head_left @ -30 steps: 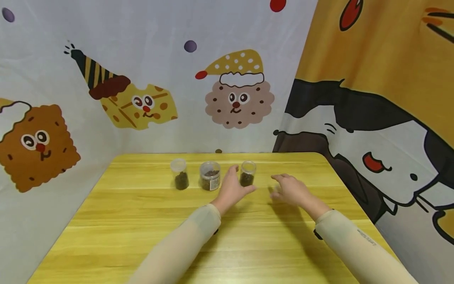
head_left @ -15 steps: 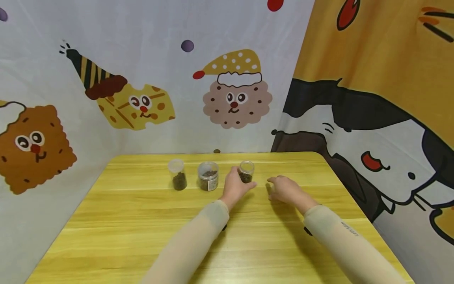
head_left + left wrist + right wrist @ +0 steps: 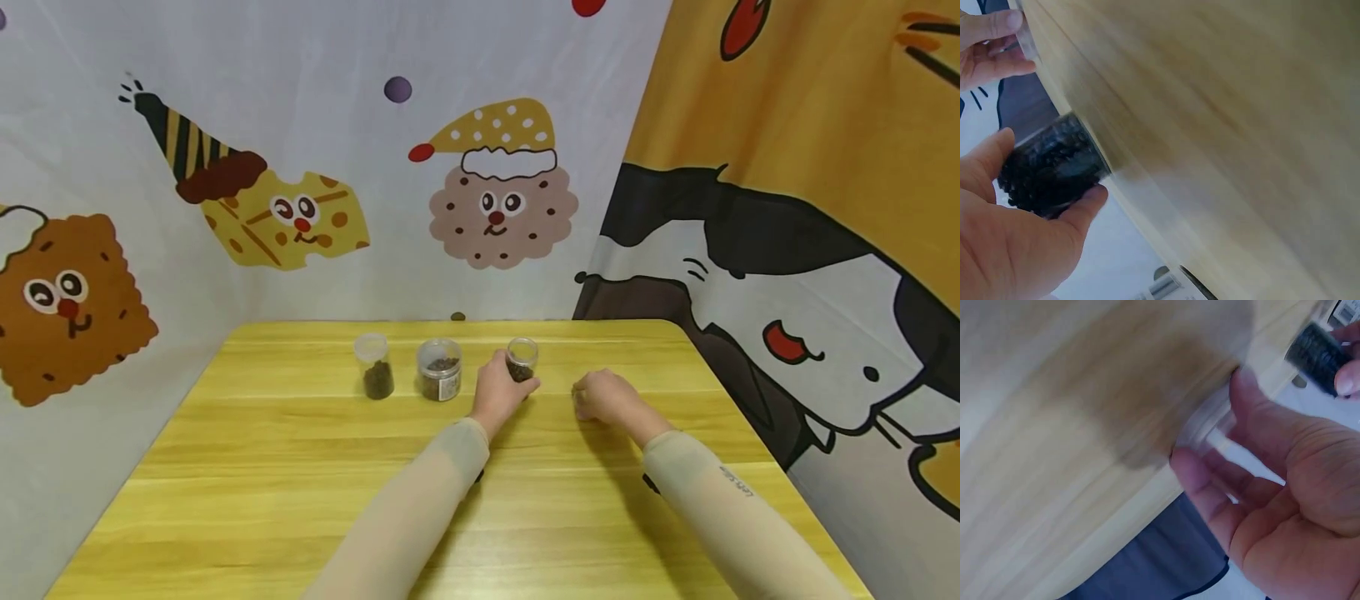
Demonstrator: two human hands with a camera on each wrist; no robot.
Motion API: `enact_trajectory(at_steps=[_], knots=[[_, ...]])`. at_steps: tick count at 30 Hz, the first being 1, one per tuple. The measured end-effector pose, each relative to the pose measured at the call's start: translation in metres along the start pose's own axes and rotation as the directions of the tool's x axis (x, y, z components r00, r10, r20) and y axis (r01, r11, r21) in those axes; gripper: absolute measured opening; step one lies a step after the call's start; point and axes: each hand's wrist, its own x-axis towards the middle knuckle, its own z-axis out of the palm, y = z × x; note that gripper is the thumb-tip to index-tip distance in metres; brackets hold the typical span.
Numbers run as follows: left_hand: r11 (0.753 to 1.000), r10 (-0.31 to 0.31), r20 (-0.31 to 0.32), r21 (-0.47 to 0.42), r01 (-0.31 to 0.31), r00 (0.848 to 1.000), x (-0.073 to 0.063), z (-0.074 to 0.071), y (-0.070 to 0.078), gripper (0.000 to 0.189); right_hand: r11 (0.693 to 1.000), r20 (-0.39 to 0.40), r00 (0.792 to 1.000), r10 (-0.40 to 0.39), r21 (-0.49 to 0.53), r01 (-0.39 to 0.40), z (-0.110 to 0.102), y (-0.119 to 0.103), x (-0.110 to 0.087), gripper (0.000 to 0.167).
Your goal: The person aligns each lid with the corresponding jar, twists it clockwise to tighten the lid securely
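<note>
A clear open-topped jar (image 3: pixel 522 357) of dark grains stands toward the back of the table. My left hand (image 3: pixel 498 393) grips it, thumb at the near right and fingers on the left; the left wrist view shows the dark contents (image 3: pixel 1054 165) between thumb and fingers. To the right, my right hand (image 3: pixel 611 398) is low over the tabletop. In the right wrist view, its thumb and fingertips pinch a clear round lid (image 3: pixel 1207 419) by the rim, right at the wood. From the head view the lid is mostly hidden by the hand.
Left of my left hand stands a wide clear jar (image 3: pixel 439 371) with a label and dark contents. Farther left is a taller jar (image 3: pixel 374 367) with a whitish top, partly filled with dark grains. The wooden table (image 3: pixel 300 500) ends at a patterned cloth backdrop (image 3: pixel 315 75).
My left hand has come in against the grain jar and its fingers have wrapped around it. The right hand's fingers have drawn together on the lid.
</note>
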Motion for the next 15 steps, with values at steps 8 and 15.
enact_trajectory(at_steps=[8,15], knots=[[0.998,0.011,0.009,0.061,-0.011,1.000,0.0005,-0.0012,-0.0007,0.052,0.998,0.035,0.999,0.021,0.057,-0.023,-0.0034,0.0031,0.0036,0.048],[0.996,0.019,0.016,0.091,-0.021,1.000,0.0029,-0.0022,-0.0012,0.051,1.000,0.043,0.999,0.017,0.025,-0.018,-0.0071,-0.0005,0.0056,0.048]])
